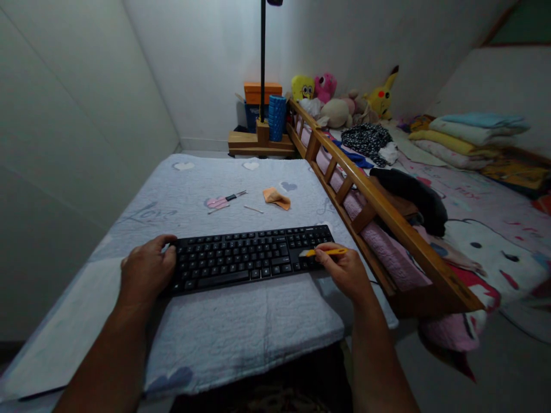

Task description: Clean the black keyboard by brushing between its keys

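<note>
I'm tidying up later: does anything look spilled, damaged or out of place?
No spill or obvious damage shows. The orange cloth lies crumpled beyond the keyboard, and dark clothes lie heaped on the bed, untidy compared with the folded stack.

"Love" (148, 213) on pale cloth (241, 321), lettering on black keyboard (241, 259) unreadably small

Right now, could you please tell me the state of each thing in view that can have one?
Black plastic keyboard: lying flat, keys up.
Small yellow-handled brush: held, bristles at the keyboard's right part.
Left hand: holding the keyboard's left end.
Right hand: closed on the brush.
Orange cloth: crumpled, apart from the keyboard.
Thin white cotton swab: lying loose.
Multicoloured folded bedding: stacked.
</note>
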`<control>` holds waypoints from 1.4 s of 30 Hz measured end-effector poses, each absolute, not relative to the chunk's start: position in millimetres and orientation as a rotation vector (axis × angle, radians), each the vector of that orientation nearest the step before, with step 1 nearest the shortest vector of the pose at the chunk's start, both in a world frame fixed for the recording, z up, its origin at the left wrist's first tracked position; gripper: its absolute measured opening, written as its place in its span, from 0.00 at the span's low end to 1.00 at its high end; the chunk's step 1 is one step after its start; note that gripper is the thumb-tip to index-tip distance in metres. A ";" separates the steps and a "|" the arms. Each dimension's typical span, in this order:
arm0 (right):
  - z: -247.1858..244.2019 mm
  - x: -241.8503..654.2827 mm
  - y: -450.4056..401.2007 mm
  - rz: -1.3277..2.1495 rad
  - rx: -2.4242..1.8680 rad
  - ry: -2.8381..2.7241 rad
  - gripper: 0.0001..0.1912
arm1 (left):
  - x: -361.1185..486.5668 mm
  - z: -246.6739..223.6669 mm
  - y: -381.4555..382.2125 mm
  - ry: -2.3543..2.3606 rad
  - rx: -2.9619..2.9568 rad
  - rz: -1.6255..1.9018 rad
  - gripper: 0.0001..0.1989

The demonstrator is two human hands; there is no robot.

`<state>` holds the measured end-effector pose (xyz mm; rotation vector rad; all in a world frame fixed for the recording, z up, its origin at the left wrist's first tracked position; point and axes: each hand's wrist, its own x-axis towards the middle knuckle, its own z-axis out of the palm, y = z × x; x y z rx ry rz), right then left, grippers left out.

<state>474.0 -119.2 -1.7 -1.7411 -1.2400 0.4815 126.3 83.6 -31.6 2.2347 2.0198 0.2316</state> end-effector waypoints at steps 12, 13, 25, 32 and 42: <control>0.4 471.2 -120.9 0.661 -1.695 -1.217 0.16 | 128.0 -28.8 82.0 2.001 2.186 0.261 0.24; -1.4 470.2 -119.6 0.683 -1.691 -1.220 0.16 | 128.0 -28.5 81.8 1.997 2.182 0.262 0.24; -1.3 480.9 -123.5 0.476 -1.768 -1.310 0.13 | 128.0 -29.8 83.0 2.002 2.164 0.243 0.26; -10.1 471.5 -116.2 0.636 -1.713 -1.338 0.14 | 127.5 -29.8 82.9 2.002 2.161 0.233 0.27; 6.0 497.1 -132.8 0.388 -1.893 -1.264 0.15 | 128.1 -31.0 82.4 2.004 2.172 0.236 0.27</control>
